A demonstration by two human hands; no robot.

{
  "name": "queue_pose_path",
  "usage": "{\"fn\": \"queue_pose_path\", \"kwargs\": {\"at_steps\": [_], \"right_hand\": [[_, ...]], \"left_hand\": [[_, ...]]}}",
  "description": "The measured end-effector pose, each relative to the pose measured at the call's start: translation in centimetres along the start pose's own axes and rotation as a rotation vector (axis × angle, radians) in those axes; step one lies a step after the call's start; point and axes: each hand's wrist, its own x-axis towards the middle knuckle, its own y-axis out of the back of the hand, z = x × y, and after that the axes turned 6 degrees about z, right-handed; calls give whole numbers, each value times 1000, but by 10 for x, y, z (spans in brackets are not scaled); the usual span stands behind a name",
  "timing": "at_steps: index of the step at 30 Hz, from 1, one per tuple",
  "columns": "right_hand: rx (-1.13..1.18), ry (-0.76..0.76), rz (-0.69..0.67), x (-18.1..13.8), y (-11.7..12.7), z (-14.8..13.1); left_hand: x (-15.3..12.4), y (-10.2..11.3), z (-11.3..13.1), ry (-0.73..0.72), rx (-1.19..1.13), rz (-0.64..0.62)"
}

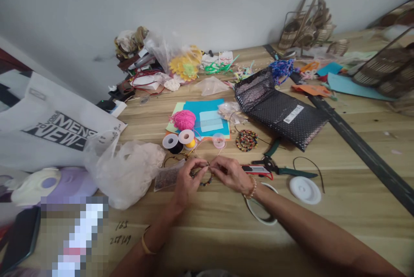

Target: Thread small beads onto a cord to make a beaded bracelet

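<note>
A dark beaded bracelet [206,183] hangs just above the tabletop between my two hands. My left hand [190,180] pinches one side of it at the top. My right hand [230,173] pinches close by, thumb and forefinger together, almost touching the left fingertips. The cord ends there are too small to make out. Left of my left hand lies a clear bag of small beads [168,177]. Beyond my hands stand a black thread spool [172,142], a yellow thread spool [186,139] and a small clear reel [219,141]. Several colourful bead strands [246,140] lie coiled to the right.
A red utility knife [258,170], green-handled pliers [274,166], a white spool [305,190] and a white ring [261,208] surround my right forearm. Pink yarn [183,120] sits on coloured paper, beside a black bubble mailer [284,113]. A plastic bag [126,173] lies left.
</note>
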Motion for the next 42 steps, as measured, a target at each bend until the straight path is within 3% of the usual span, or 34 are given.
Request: {"fn": "queue_pose_path", "kwargs": {"at_steps": [5, 11, 17, 21, 25, 33, 37, 42], "right_hand": [[-269, 62, 94, -1, 1, 7], [-445, 106, 66, -2, 1, 5], [-432, 80, 50, -3, 2, 4], [-379, 57, 69, -2, 3, 5], [-354, 40, 65, -2, 2, 6], [-373, 65, 26, -2, 2, 5], [-384, 88, -12, -2, 2, 6], [-395, 107, -10, -2, 1, 3]], "left_hand": [[6, 15, -8, -196, 208, -165], [8, 36, -5, -244, 330, -197], [-10, 23, 6, -355, 517, -431], [-24, 8, 2, -405, 658, -392], [-30, 7, -4, -434, 690, -400], [-31, 23, -14, -436, 451, -442], [-25, 34, -14, -345, 278, -309], [-21, 34, -20, -363, 337, -126]]}}
